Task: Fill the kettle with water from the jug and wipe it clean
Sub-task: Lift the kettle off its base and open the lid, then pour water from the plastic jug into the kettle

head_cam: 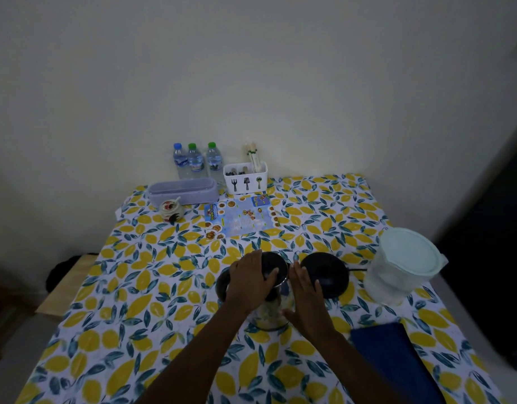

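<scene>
Kettle (273, 304) sits between both hands: left hand (253, 279) clamped over its lid, right hand (305, 298) spread flat against its side. Jug (403, 265), lid on, right of right hand; blue cloth (388, 351) beside that wrist. Filling, wiping apparently still pending.

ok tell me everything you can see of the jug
The jug is translucent whitish plastic with a pale green round lid, shut. It stands upright on the lemon-print cloth at the table's right edge, right of the black kettle base. Neither hand touches it. It seems to hold water, though the level is unclear.
</scene>
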`<state>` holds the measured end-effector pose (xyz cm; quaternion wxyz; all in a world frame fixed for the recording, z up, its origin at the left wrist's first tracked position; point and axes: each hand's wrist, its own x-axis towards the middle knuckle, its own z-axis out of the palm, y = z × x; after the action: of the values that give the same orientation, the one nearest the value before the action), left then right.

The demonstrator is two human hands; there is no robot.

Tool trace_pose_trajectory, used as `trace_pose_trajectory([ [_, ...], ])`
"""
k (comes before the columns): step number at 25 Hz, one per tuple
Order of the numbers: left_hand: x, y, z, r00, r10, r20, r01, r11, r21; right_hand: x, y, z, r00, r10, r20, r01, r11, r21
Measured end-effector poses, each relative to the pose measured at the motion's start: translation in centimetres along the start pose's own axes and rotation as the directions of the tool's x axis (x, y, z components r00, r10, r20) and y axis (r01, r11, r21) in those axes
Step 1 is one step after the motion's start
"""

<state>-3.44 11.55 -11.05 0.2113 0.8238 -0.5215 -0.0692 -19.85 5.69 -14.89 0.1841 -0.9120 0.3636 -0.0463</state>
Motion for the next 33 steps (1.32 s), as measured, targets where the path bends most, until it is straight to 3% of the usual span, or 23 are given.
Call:
trace_pose_trajectory([
  [3,-0.2,0.8,-0.9,1.000,-0.026,-0.012,0.025,0.995,-0.092,-0.1,-0.2,-0.1,1.000,0.017,0.007,-0.017,1.000,-0.012],
  [5,-0.5,0.9,-1.8,0.997,-0.078,-0.003,0.073,0.947,-0.312,-0.1,-0.3,-0.2,1.000,0.023,0.022,-0.022,0.999,-0.030],
  [9,-2.5,0.0,-3.3,0.960,-0.279,0.025,0.213,0.668,-0.713,-0.2,-0.6,-0.3,0.999,0.038,0.021,-0.038,0.999,-0.024],
  [11,-3.6,-0.8,-3.9,0.925,-0.377,0.051,0.263,0.535,-0.803,-0.7,-1.0,0.0,1.000,0.022,-0.012,-0.023,0.996,-0.085],
  [13,-4.4,-1.8,-4.4,0.899,-0.427,0.096,0.314,0.477,-0.821,-1.4,-1.1,0.6,0.998,-0.004,-0.055,-0.004,0.989,-0.146],
  [16,-5.3,-2.5,-5.0,0.899,-0.436,0.038,0.279,0.505,-0.817,-1.9,-1.1,0.9,0.999,-0.003,-0.050,-0.003,0.992,-0.128],
  [20,-7.0,-2.4,-5.3,0.857,-0.480,-0.188,0.242,0.696,-0.676,-2.0,-1.5,1.1,0.999,0.016,-0.044,-0.019,0.996,-0.084],
  [22,-7.8,-2.7,-5.4,0.850,-0.373,-0.372,0.153,0.851,-0.503,-2.4,-1.6,1.0,0.998,0.023,-0.052,-0.023,1.000,-0.013],
  [24,-8.3,-2.7,-5.0,0.860,-0.195,-0.472,0.033,0.944,-0.329,-3.4,-1.6,1.0,0.996,0.019,-0.088,-0.014,0.998,0.057],
  [28,-8.7,-0.7,-2.6,0.956,0.057,-0.287,-0.145,0.944,-0.295,-7.3,-0.2,1.9,0.986,0.086,-0.143,-0.070,0.991,0.112],
  [33,-8.0,4.5,2.0,0.960,0.277,-0.051,-0.279,0.907,-0.317,-11.5,5.5,1.6,0.936,0.316,-0.156,-0.296,0.945,0.137],
])
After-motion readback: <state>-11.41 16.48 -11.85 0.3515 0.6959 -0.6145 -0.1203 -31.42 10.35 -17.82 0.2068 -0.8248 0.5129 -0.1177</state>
